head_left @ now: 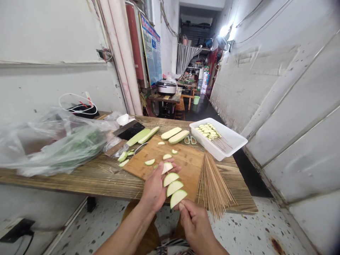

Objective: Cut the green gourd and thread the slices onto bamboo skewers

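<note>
Several half-round pale green slices (173, 188) line up on a skewer between my hands, over the near part of a wooden cutting board (186, 159). My left hand (156, 184) is closed around the slice at the far end. At the near end, my right hand (191, 216) pinches the skewer just below the last slice; most of the stick is hidden. A few loose slices (149, 162) lie on the board. Halved vegetables (171, 133) rest at its far edge. Bare skewers (214, 187) are fanned out on the right, partly over the table's front edge.
A white tray (220, 152) with filled skewers (209, 131) stands at the right back. Green-handled scissors (190, 140) lie beside it. On the left are a dark cleaver blade (129, 129), more cut pieces (123, 156) and a big clear plastic bag (61, 145) of greens on the wooden table (106, 184).
</note>
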`<state>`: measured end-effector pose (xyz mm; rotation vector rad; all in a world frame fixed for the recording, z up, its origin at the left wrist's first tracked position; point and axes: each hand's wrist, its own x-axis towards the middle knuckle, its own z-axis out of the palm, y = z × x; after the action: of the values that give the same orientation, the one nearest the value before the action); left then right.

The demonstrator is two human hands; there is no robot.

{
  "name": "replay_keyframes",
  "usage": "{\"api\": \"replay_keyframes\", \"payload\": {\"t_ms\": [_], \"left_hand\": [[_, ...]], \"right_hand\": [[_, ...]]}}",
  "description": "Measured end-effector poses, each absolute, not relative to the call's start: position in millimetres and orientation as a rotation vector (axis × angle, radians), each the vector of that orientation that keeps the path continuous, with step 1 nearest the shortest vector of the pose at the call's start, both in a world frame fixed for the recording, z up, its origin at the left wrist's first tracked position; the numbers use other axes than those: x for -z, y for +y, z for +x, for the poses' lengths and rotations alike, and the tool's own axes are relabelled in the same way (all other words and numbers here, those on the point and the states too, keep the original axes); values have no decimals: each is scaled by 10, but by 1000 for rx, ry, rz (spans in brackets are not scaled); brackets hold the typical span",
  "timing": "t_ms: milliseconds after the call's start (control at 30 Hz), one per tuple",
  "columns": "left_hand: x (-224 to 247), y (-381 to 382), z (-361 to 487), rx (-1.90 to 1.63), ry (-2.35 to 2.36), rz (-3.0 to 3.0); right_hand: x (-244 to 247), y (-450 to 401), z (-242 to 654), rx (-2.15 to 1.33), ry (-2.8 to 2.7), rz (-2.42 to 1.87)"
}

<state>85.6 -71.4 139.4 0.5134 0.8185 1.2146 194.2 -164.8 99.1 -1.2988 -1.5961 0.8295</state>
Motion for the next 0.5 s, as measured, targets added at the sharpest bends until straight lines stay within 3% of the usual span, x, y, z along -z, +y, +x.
{"api": "replay_keyframes", "payload": {"t_ms": [500], "left_hand": [[-1367,-709,836,-1101,691,476]], "right_hand": [[-985,-1589,1985,-766,-1609,-1327]]}}
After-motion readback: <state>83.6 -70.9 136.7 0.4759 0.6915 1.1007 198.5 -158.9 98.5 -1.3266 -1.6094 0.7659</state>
